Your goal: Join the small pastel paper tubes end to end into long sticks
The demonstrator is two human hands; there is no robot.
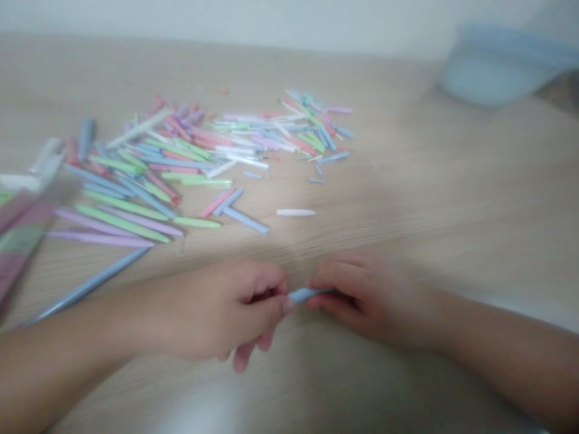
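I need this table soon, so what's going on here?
A person is holding a light-blue piece between the left grip and the right grip, one at each end. Beyond, on the wooden table, lies a loose spread of coloured sticks. One white piece lies apart from them, nearer the person, and a bluish container is at the far right.

The held stick [302,295] is blue, the loose sticks [187,163] are pink, green, purple, blue and white, and the tabletop [420,205] is tan with wood lines.
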